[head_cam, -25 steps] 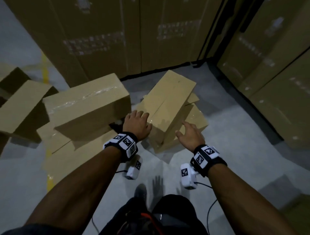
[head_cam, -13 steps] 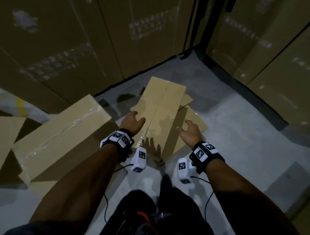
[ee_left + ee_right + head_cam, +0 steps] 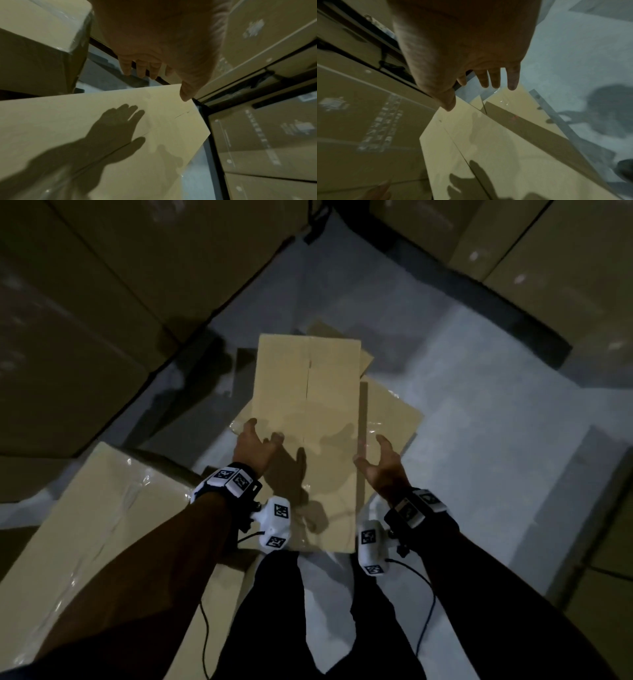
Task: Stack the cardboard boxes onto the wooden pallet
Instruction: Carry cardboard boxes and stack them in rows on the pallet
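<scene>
A tan cardboard box (image 3: 308, 412) with a centre seam lies on the grey floor in front of me, partly on top of another taped box (image 3: 390, 412). My left hand (image 3: 255, 441) hovers at its left edge, fingers spread and holding nothing; the left wrist view shows those fingers (image 3: 142, 67) straight above the box top (image 3: 102, 121). My right hand (image 3: 382, 462) is open at the box's right edge, palm turned inward, fingers (image 3: 494, 78) straight over the box (image 3: 488, 142). No wooden pallet is in view.
A larger taped box (image 3: 102, 535) lies at my lower left. Tall stacks of big cartons (image 3: 85, 302) wall the left and back, more cartons (image 3: 565, 244) on the right with dark pallet bases (image 3: 479, 302). My legs (image 3: 325, 611) stand just behind the box.
I have stepped closer and the view has tilted down over the box. Both hands have moved apart to its left and right edges, the left one lifting off its top.
</scene>
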Demonstrator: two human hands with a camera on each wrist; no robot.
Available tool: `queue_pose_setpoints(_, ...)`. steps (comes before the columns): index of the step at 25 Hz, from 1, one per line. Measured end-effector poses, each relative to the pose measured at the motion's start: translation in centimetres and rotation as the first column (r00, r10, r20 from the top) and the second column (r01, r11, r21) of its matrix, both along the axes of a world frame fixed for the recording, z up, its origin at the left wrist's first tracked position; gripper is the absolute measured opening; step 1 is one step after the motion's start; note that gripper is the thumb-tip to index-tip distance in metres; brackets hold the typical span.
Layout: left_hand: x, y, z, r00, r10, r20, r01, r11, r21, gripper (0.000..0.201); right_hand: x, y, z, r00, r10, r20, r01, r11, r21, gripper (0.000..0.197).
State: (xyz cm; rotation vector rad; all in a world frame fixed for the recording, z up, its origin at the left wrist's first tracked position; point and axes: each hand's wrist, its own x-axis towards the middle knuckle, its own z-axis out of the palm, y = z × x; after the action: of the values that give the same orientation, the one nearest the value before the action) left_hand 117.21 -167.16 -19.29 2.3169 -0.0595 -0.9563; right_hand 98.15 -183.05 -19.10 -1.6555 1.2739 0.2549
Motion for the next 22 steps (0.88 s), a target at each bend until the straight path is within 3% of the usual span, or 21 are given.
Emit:
queue_pose_setpoints(5, 4.4, -0.4, -6.2, 0.993, -0.115, -0.029, 0.115, 0.993, 0.015, 0.084, 3.9, -0.1, -5.7, 0.999, -0.038, -0.033, 0.039, 0.999, 0.037, 0.094)
queue_pose_setpoints(11, 4.7, 0.7, -10.0, 0.970, -0.242, -0.013, 0.242, 0.970, 0.001, 0.090, 6.9, -1.4, -9.6, 0.999, -0.032, -0.023, 0.033, 0.999, 0.039, 0.109)
queue_pose_setpoints(15, 4.3, 1.5, -11.7, 0.956, -0.293, -0.003, 0.293, 0.956, -0.018, 0.105, 7.2, -1.1, -11.2, 0.998, -0.048, -0.037, 0.049, 0.998, 0.040, 0.125)
queue_pose_setpoints(22, 3.4, 2.1, -11.0, 0.960, -0.278, 0.041, 0.279, 0.959, -0.043, 0.109, 6.0, 0.5, -10.3, 0.997, -0.046, -0.056, 0.045, 0.999, -0.021, 0.128)
